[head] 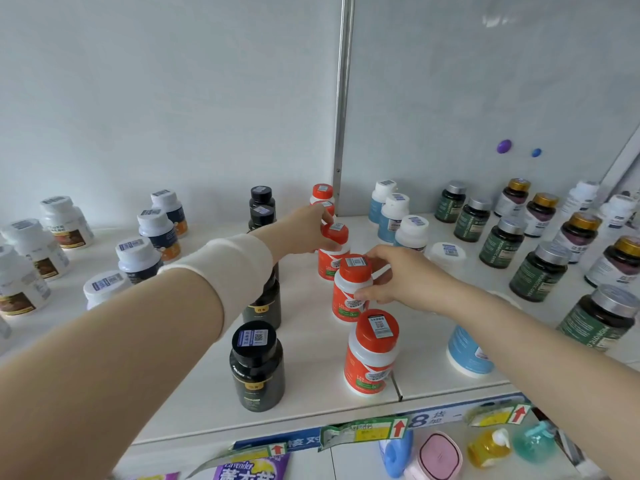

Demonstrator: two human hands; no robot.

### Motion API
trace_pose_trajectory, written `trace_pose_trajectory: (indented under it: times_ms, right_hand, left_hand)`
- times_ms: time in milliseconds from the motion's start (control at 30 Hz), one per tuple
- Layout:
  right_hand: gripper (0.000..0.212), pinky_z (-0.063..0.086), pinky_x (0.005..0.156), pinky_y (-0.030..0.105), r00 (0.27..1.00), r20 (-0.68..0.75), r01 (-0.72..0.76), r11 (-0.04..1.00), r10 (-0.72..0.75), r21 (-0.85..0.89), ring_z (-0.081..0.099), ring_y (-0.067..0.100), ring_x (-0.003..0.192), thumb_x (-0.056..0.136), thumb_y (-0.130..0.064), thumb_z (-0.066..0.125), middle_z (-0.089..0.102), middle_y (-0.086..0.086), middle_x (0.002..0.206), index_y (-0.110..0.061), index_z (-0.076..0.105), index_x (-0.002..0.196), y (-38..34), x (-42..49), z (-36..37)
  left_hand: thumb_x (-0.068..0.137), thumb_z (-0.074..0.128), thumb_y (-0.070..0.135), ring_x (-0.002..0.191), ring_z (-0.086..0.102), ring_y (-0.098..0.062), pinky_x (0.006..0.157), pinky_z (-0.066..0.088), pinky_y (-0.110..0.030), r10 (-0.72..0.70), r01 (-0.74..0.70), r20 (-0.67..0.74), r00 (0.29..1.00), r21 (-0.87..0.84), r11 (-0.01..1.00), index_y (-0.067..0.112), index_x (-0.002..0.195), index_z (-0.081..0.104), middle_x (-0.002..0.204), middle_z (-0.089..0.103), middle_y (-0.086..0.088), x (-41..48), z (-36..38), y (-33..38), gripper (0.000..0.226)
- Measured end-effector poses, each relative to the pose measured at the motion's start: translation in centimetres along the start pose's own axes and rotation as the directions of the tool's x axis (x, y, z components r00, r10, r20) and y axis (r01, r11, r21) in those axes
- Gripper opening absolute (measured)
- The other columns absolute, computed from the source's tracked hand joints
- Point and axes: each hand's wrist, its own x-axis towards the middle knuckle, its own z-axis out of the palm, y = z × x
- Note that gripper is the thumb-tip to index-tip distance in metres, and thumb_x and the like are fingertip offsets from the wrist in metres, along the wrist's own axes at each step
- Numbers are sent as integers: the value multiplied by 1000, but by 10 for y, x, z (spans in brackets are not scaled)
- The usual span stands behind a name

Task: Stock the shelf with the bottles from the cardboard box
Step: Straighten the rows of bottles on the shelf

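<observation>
Shelf stood largely stocked in rows; left hand gripped third-row orange bottle, right hand gripped second-row orange bottle; cardboard box unseen, remainder unknown

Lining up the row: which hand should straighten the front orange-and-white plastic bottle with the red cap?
Probably right. The right hand pinches the red-capped bottle directly behind the front orange-and-white bottle; the left hand grips a third red-capped bottle farther back.
</observation>
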Motion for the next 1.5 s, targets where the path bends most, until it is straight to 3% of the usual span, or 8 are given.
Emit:
trace_pose_trajectory:
  times_ms: [200, 333, 767, 1033, 1167, 1333, 1500]
  right_hand:
    - [56, 51, 60, 13, 1000, -3, 3, 998, -3, 60, 60, 12, 89, 77, -23, 74, 55, 0, 129, -18, 49, 126, 3, 3, 1]
    - [56, 56, 68, 21, 1000, 9, -6, 995, 6, 102, 62, 16, 94, 77, -20, 75, 56, 2, 128, -17, 49, 126, 4, 3, 1]
    - [62, 46, 59, 12, 1000, 25, 14, 998, -16, 69, 56, 12, 89, 77, -29, 73, 53, 0, 134, -19, 45, 132, 6, 4, 2]
    - [61, 52, 67, 19, 999, 38, 18, 998, -20, 62, 58, 15, 93, 78, -27, 72, 53, 1, 134, -19, 45, 132, 5, 4, 2]
    - [63, 47, 90, 30, 998, 69, 16, 1000, -16, -11, 56, 19, 112, 77, -34, 73, 53, 0, 135, -20, 45, 132, 2, 3, -2]
    - [58, 41, 83, 23, 997, 28, 76, 997, -75, -35, 52, 10, 99, 79, -35, 70, 56, -3, 130, -19, 47, 130, -19, -2, -27]
    - [56, 40, 90, 27, 982, -77, 142, 941, -174, -308, 54, 21, 116, 83, -31, 68, 55, 5, 132, -11, 47, 131, -55, 4, -48]
  left_hand:
    - [89, 62, 21, 108, 62, -25, 88, 50, -26, 4, -5, 25, 1000, 1, 1000, 6, 136, 45, 129, 56, -12, 2, -1, 2, 52]
    - [88, 63, 20, 104, 62, -22, 85, 51, -24, 3, -3, 20, 1000, -8, 1000, 7, 135, 46, 130, 56, -10, 4, -2, 1, 52]
    - [87, 64, 26, 117, 55, -27, 84, 50, -27, -42, 42, 43, 998, -3, 999, 10, 137, 40, 134, 51, -10, 12, 8, 8, 58]
    - [87, 64, 24, 122, 52, -27, 91, 49, -31, -59, 59, 38, 998, -2, 998, 11, 139, 38, 138, 48, -10, 14, 9, 9, 59]
    - [87, 63, 29, 125, 49, -25, 100, 41, -31, -45, 44, 6, 999, 73, 996, 11, 141, 37, 140, 48, -7, 10, 7, 11, 62]
    - [84, 68, 30, 120, 51, -24, 100, 43, -33, -24, 31, -64, 998, 116, 993, 12, 134, 46, 135, 52, -5, -3, -26, 13, 58]
    - [84, 68, 24, 112, 55, -22, 92, 42, -31, 20, 23, -141, 990, 301, 953, 14, 126, 52, 124, 60, -3, -23, -71, 3, 46]
